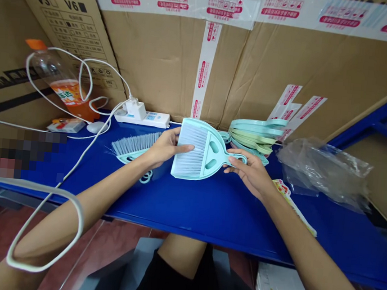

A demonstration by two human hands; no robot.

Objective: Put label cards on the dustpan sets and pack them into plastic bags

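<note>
A mint-green mini dustpan is held up above the blue table, with a small brush nested in it, its pale bristles facing me. My left hand grips the pan's wide left edge, thumb lying over the bristles. Around the handle end at the right, the fingers of my right hand are closed. Another brush with grey-blue bristles lies on the table behind my left wrist, partly hidden by it. Just beyond my right hand is a stack of mint and light-green dustpans.
On the blue table are a power strip, an orange drink bottle, a crumpled clear bag and a printed card. A white cable loops over my left forearm. Cardboard boxes stand behind.
</note>
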